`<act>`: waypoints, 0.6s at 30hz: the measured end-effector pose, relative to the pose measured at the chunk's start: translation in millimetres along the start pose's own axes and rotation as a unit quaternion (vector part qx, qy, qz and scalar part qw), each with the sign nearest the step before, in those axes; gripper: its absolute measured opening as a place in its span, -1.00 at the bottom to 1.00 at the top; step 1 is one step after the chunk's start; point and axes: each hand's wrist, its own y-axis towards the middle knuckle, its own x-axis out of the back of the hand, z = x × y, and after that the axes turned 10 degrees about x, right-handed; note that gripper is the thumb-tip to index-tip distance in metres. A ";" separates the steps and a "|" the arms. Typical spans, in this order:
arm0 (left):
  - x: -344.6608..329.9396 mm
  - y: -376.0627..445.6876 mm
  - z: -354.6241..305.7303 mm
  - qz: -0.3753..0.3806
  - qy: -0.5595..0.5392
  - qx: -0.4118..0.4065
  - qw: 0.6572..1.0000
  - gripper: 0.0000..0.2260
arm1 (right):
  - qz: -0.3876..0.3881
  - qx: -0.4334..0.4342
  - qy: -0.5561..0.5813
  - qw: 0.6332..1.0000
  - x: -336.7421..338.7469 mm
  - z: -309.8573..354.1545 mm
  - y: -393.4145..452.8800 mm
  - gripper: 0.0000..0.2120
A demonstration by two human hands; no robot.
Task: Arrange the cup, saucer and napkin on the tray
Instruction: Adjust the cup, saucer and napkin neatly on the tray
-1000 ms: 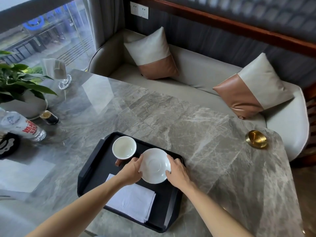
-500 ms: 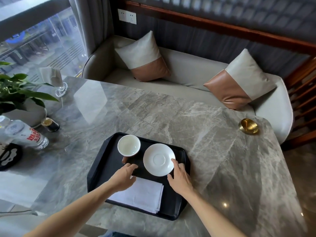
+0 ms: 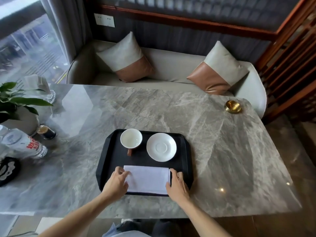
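My left hand [image 3: 116, 183] rests on the left edge of the napkin [image 3: 147, 179] with the fingers laid over its corner, and my right hand [image 3: 177, 184] is cupped against the right edge, fingertips touching the fold; neither hand is clenched, both are pressing or pinching the cloth lightly rather than lifting it. The napkin lies flat along the near edge of the tray [image 3: 185, 158], which sits close to the near edge of the desk [image 3: 222, 142], about midway along it. On the far side of the tray the cup [image 3: 131, 139] stands upright toward the left corner, its handle pointing back at me, and the saucer [image 3: 161, 147] lies just beside it on the right, the two apart and not stacked. I judge that I am squaring the napkin, and that the cup may yet need to go onto the saucer. The risks from here are small but real. If I push harder with one hand than the other, the napkin will skew or bunch against the tray's rim. If I drag it, the smooth tray could slide toward the desk's near edge, since nothing holds it. Reaching forward afterwards, my left wrist could catch the cup's handle and tip it; I cannot tell whether it holds liquid. The saucer would scrape if nudged.
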 end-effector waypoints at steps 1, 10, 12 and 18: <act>-1.0 -1.8 2.1 0.004 -0.002 -0.004 1.000 -0.59 | -0.005 0.000 0.001 1.000 -3.4 3.0 -3.5 -0.46; -7.4 -10.3 14.3 -0.006 -0.030 -0.015 0.999 -0.55 | -0.060 0.025 0.041 0.997 -14.8 15.1 -21.6 -0.35; -9.7 -10.4 17.6 -0.006 -0.034 -0.017 0.999 -0.52 | -0.065 0.029 0.049 0.996 -16.0 14.6 -22.0 -0.36; -12.1 -7.9 17.4 -0.011 -0.039 -0.010 0.999 -0.48 | -0.078 0.030 0.071 0.994 -19.8 12.2 -18.8 -0.40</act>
